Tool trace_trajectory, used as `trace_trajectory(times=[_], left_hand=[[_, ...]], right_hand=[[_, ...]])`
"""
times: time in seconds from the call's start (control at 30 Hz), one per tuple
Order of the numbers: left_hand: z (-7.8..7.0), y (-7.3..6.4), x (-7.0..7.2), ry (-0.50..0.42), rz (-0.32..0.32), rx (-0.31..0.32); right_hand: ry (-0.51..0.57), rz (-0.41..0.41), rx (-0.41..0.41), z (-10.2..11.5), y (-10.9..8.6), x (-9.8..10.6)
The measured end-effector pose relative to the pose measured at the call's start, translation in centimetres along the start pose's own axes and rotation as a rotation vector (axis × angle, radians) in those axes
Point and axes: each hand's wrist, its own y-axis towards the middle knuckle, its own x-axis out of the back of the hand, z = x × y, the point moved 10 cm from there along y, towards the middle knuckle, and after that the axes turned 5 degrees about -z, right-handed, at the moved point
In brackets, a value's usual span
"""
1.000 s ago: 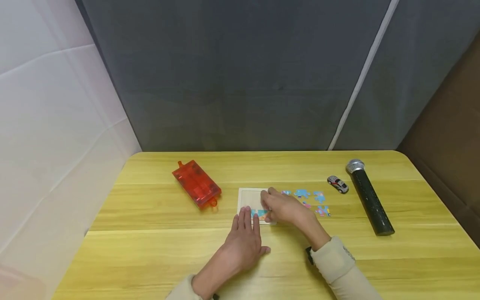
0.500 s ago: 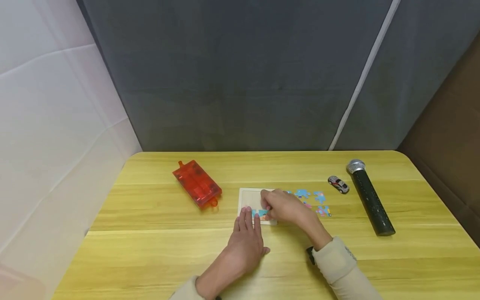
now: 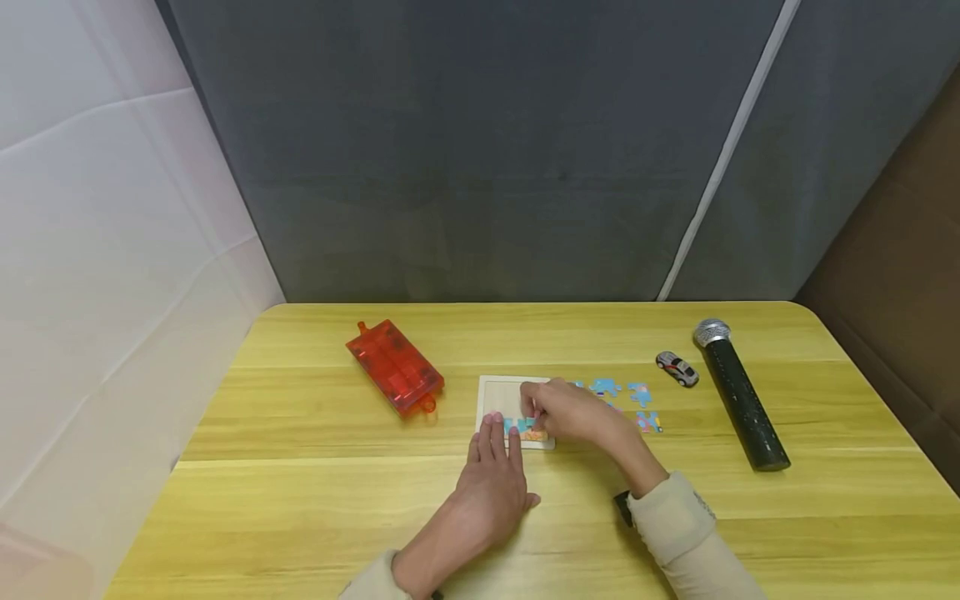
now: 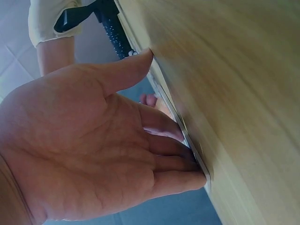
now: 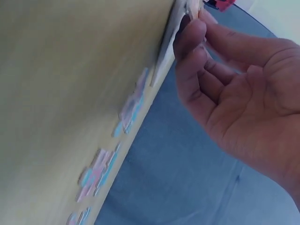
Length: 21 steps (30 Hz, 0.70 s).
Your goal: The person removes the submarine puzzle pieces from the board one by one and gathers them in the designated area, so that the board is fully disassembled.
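A square pale puzzle tray (image 3: 502, 397) lies mid-table, with blue and orange puzzle pieces (image 3: 522, 426) along its near side. My left hand (image 3: 492, 483) lies flat with straight fingers, their tips resting on the tray's near left part. In the left wrist view, the thumb of that left hand (image 4: 93, 140) is spread aside. Over the tray's right side, my right hand (image 3: 573, 412) pinches a puzzle piece (image 5: 195, 8) between thumb and fingertips; in the head view the fingers mostly cover it.
Several loose puzzle pieces (image 3: 640, 393) lie right of the tray, partly behind the right hand. Farther right are a toy car (image 3: 677, 368) and a black microphone (image 3: 742, 400). A red translucent case (image 3: 395, 367) lies to the left. Behind the table hangs a grey curtain (image 3: 480, 167).
My right fingertips have shifted slightly at the tray's right side, uncovering more orange on the pieces near its lower right. My left hand has edged a little right and still rests on the tray.
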Motion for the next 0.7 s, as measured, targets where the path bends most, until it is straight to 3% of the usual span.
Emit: trace_trajectory(times=[0.17, 0.33, 0.7], left_hand=[[0.0, 0.0, 0.0, 0.012, -0.002, 0.005], [0.0, 0.0, 0.1, 0.012, -0.011, 0.012], [0.0, 0.0, -0.1, -0.017, -0.005, 0.021]], right_hand=[[0.085, 0.066, 0.024, -0.3, -0.8, 0.8], [0.165, 0.149, -0.030, -1.5, -2.2, 1.7], [0.249, 0.191, -0.098, -3.3, -4.0, 3.1]])
